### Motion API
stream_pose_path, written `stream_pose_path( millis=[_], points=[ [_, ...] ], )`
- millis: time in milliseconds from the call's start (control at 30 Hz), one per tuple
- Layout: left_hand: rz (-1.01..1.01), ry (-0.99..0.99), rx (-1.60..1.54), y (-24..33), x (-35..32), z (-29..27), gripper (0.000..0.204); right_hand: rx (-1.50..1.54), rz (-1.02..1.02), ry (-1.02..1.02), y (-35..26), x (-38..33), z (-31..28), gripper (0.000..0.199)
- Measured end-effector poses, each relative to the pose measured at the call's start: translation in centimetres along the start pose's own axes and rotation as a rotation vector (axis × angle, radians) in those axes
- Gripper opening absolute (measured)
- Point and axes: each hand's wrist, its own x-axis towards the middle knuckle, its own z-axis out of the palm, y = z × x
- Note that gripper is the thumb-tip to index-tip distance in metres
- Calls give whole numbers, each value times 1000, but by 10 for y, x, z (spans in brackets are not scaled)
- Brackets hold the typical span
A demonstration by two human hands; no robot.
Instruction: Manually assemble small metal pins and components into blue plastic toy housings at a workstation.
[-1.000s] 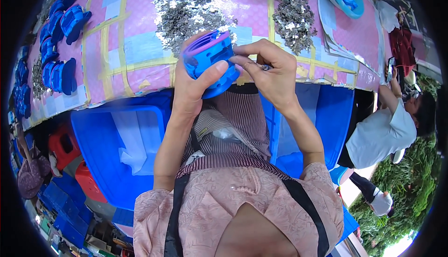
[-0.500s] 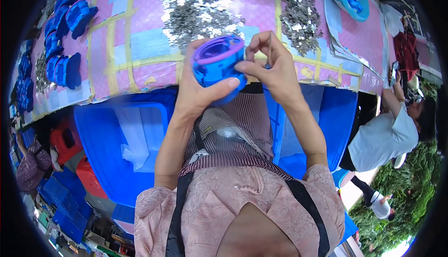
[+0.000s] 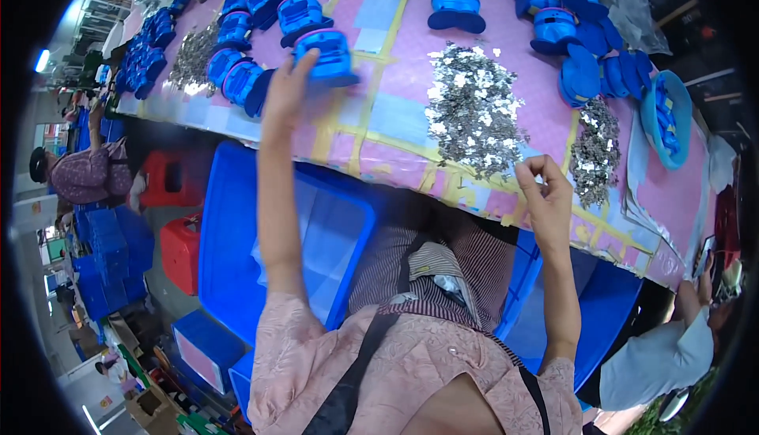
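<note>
The left hand reached to 11 o'clock across the counter, its fingers curled around the near side of a blue plastic housing that stood on the pink covering beside a row of like blue housings. The part looked rigid, light and smooth-walled; a hold across its rounded body appeared surer than one on its flared base, and it seemed unlikely to break. The right hand hovered at 3 o'clock over the counter's near edge, fingertips pinched together, possibly on a small metal piece too small to tell. A heap of small metal pieces lay between the hands; those looked thin, loose and slippery. Blue bins stood below the counter, with other workers at either side.
</note>
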Motion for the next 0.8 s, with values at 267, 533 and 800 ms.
stream_pose_path(
  millis=[267, 533, 800],
  points=[
    [288, 249, 856, 23, 35, -8, 69, -400, -502, 98, -12, 133, 49, 31],
    [553, 505, 1085, 6, 1, 59, 96, -991, -681, -59, -42, 273, 66, 102],
    [761, 418, 1021, 5, 72, 38, 93, -814, -676, -38, -51, 267, 67, 96]
  ],
)
